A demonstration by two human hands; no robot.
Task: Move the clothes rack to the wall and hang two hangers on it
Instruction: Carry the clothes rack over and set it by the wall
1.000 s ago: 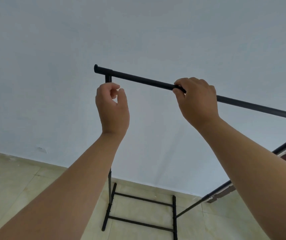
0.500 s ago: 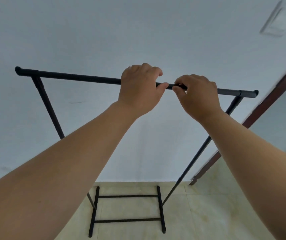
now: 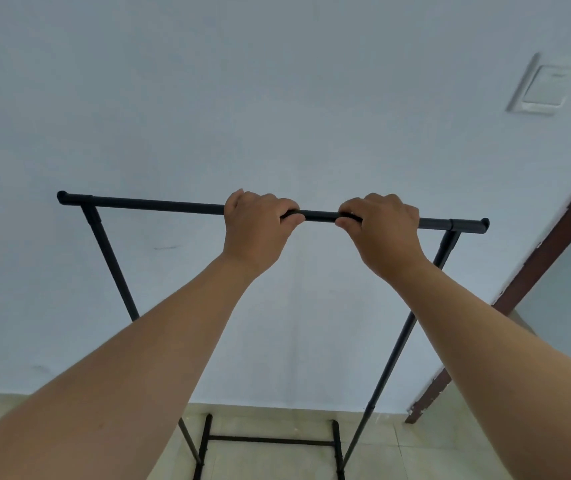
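Observation:
A black metal clothes rack (image 3: 159, 204) stands in front of me, facing a pale blue wall (image 3: 277, 98). Its top bar runs level from left to right, with two uprights slanting down to a base frame on the floor. My left hand (image 3: 256, 230) is closed around the top bar near its middle. My right hand (image 3: 381, 230) grips the same bar just to the right, a short gap of bar showing between the two. No hangers are in view.
A dark brown door frame (image 3: 547, 251) runs diagonally at the right. A white wall plate (image 3: 543, 88) sits high on the wall at the upper right. Beige floor tiles (image 3: 270, 424) meet the wall at the bottom.
The view swung so the whole rack faces me. My left hand moved from the left upright onto the top bar's middle. Both hands now sit a little further apart.

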